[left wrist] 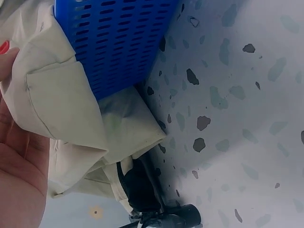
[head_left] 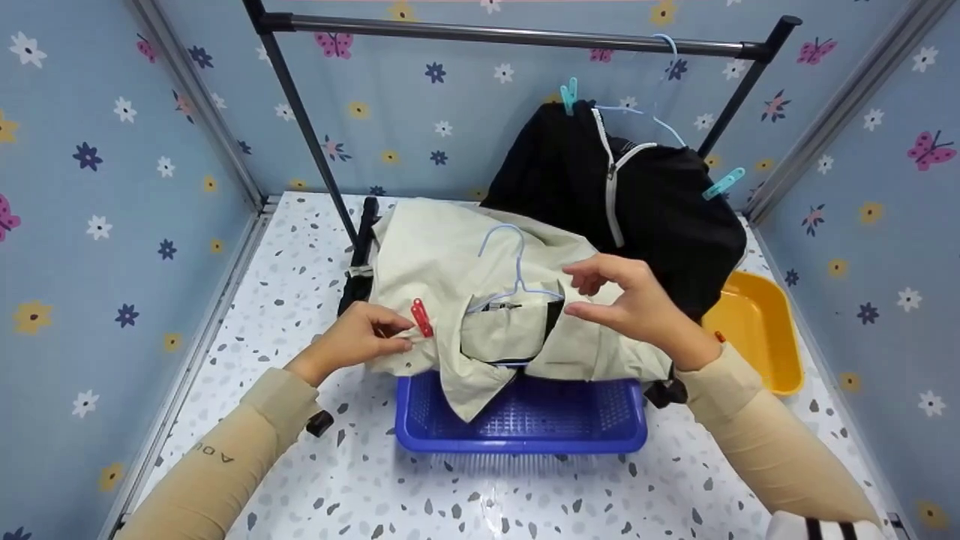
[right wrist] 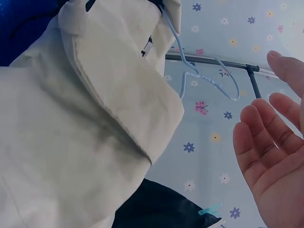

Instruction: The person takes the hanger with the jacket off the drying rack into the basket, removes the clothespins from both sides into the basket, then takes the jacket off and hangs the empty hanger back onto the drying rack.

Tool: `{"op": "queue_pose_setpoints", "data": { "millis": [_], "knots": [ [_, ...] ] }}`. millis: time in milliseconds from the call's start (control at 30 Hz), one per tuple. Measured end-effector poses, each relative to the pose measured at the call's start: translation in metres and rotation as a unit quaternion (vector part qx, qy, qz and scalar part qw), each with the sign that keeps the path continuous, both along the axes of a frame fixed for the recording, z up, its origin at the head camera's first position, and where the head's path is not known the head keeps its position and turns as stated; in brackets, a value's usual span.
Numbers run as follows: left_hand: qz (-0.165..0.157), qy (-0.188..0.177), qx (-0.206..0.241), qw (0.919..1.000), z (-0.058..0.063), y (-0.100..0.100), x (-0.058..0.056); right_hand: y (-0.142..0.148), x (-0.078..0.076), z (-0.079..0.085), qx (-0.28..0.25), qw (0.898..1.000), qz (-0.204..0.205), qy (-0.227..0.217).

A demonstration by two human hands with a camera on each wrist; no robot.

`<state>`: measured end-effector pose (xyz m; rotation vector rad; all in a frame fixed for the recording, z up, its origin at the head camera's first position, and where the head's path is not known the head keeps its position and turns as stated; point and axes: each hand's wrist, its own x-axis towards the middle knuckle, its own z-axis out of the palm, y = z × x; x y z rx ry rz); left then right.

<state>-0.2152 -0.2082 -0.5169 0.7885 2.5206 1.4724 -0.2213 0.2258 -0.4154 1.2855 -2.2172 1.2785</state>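
Note:
A pale beige jacket lies spread over the blue basket, with a light-blue wire hanger inside its collar and the hook sticking up. On its left shoulder part sits a red clothes peg. My left hand pinches the jacket's edge beside that peg; in the left wrist view the thumb lies close to the peg and the cloth drapes over the fingers. To the right of the hanger, my right hand is held above the jacket, thumb and fingers apart, holding nothing. The right wrist view shows its fingers loosely bent.
The blue basket stands under the jacket. Behind, a black jacket with turquoise pegs hangs on a hanger from the dark rack bar. A yellow basin is at the right. Patterned walls enclose the speckled surface.

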Motion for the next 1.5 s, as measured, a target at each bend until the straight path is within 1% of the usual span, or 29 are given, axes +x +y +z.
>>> {"op": "queue_pose_setpoints", "data": {
  "millis": [200, 433, 567, 700, 800, 900, 1167, 1400, 1500],
  "knots": [
    [-0.003, -0.019, 0.0, 0.9998, -0.002, -0.006, 0.004, -0.013, 0.0, 0.0, 0.006, 1.0, 0.019, 0.003],
    [-0.007, -0.054, -0.004, 0.9985, -0.004, -0.01, 0.005, -0.027, 0.001, -0.003, 0.008, 0.999, 0.033, -0.007],
    [0.0, -0.054, 0.0, 0.9985, -0.006, -0.01, 0.005, -0.036, 0.002, -0.005, 0.017, 0.999, 0.041, -0.003],
    [0.01, -0.045, 0.005, 0.9989, -0.009, -0.008, 0.005, -0.047, 0.002, -0.004, 0.026, 0.998, 0.051, -0.001],
    [0.015, -0.039, 0.007, 0.9991, -0.009, -0.008, 0.005, -0.056, 0.003, -0.002, 0.039, 0.998, 0.058, -0.007],
    [0.015, -0.038, 0.008, 0.9991, -0.008, -0.007, 0.005, -0.066, 0.004, -0.001, 0.054, 0.997, 0.058, -0.018],
    [0.015, -0.031, 0.009, 0.9994, -0.01, -0.006, 0.004, -0.087, 0.001, -0.002, 0.085, 0.992, 0.067, -0.071],
    [0.013, -0.024, 0.009, 0.9996, -0.011, -0.006, 0.004, -0.105, -0.001, -0.001, 0.109, 0.988, 0.071, -0.086],
    [0.014, -0.029, 0.01, 0.9994, -0.011, -0.006, 0.004, -0.113, -0.002, -0.001, 0.124, 0.986, 0.07, -0.089]
  ]
}}
